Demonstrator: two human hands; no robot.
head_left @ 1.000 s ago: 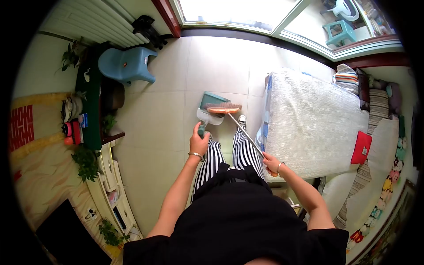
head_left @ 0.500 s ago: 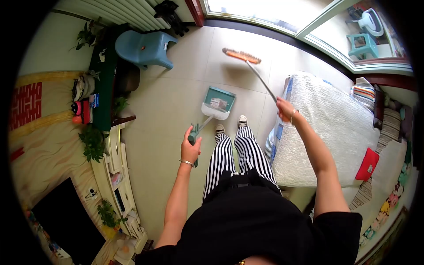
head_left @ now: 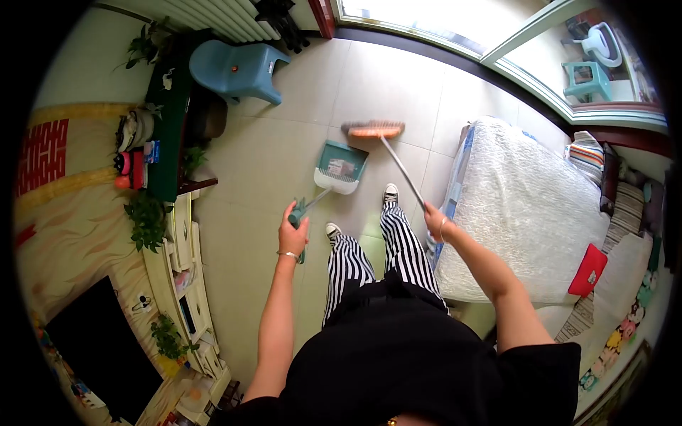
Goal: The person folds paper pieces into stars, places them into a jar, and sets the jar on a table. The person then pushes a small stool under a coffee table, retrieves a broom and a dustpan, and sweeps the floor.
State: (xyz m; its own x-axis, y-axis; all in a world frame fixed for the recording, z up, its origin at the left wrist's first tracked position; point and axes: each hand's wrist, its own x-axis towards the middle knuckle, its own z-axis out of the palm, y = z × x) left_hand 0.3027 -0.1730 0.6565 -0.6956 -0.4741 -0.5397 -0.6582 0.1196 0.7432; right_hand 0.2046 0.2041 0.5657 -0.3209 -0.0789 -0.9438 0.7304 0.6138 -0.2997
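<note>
My left hand (head_left: 293,234) is closed around the green handle of a dustpan (head_left: 329,157). The pan is green with a white toothed part toward me, and a pale patch shows inside it. My right hand (head_left: 435,221) grips the grey pole of a broom (head_left: 402,169). Its orange head with brownish bristles (head_left: 374,130) is just beyond the dustpan's far right edge. Whether the bristles touch the floor I cannot tell.
Tiled floor (head_left: 284,163) lies around my feet. At right stands a couch or bed with a whitish cover (head_left: 518,206) and a red cushion (head_left: 588,270). A blue plastic chair (head_left: 238,69) is at upper left, beside a dark green cabinet (head_left: 167,135). Glass doors (head_left: 490,42) are ahead.
The broom head has come nearer and left, toward the dustpan, as my right hand moved left and closer to me. The dustpan and left hand have shifted slightly left. My left foot has stepped back.
</note>
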